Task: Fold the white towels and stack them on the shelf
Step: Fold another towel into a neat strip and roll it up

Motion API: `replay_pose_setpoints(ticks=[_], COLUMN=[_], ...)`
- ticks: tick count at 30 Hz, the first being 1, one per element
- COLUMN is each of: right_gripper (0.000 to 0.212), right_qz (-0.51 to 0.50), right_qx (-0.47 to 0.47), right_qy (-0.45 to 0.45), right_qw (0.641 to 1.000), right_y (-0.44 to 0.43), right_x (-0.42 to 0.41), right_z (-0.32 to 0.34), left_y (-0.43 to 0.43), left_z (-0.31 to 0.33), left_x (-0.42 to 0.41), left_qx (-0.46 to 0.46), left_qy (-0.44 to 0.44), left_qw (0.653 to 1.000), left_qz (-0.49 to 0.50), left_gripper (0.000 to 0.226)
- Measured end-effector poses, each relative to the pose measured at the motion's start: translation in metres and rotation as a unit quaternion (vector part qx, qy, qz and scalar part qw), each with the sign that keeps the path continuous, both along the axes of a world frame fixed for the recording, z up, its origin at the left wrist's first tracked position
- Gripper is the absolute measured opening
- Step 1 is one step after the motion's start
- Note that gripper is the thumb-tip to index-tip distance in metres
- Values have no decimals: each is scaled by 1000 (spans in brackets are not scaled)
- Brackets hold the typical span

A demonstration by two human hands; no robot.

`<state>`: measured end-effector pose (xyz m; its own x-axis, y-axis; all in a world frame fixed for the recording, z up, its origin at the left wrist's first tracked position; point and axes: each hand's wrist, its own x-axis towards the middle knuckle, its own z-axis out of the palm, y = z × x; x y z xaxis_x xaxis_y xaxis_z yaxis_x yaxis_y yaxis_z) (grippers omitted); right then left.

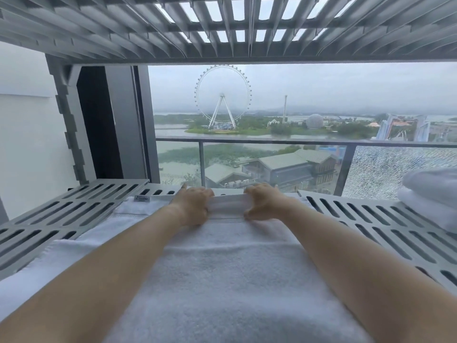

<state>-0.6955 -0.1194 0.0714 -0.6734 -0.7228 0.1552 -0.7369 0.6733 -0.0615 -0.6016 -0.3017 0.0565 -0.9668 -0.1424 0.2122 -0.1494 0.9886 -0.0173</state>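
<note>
A white towel [222, 256] lies spread lengthwise on the grey slotted shelf [74, 209], running from the near edge to the far edge. Both my arms reach over it. My left hand [193, 206] grips the towel's far hem, fingers curled over the edge. My right hand [264, 203] grips the same hem a little to the right, thumb under and fingers on top. A small label [142, 198] shows at the towel's far left corner. Folded white towels [430, 196] are stacked on the shelf at the right edge.
Another slotted shelf [222, 26] hangs close overhead. A grey notched upright [71, 129] stands at the back left. Behind the shelf is a window with a balcony rail [272, 141]. Bare slotted shelf shows left and right of the towel.
</note>
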Motion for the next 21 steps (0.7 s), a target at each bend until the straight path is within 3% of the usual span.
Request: replay_pose_setpoints(ticks=[5, 8, 12, 17, 21], right_gripper=[26, 28, 29, 23, 27], right_qz=[11, 20, 22, 27, 16], right_qx=[54, 54, 17, 9, 17], right_qy=[93, 124, 163, 216, 214], right_qw=[994, 991, 986, 976, 977], right_y=[4, 12, 25, 44, 58], right_x=[17, 26, 43, 75, 109], right_z=[4, 5, 5, 3, 4], left_y=[-3, -3, -2, -3, 4], left_z=[3, 8, 21, 24, 15], left_x=[18, 34, 60, 99, 125], left_qx=[-27, -50, -75, -53, -48], left_qy=[15, 25, 54, 2, 30], left_qw=[999, 998, 996, 999, 998], left_qz=[-20, -27, -17, 8, -32], left_gripper=[18, 16, 32, 19, 18])
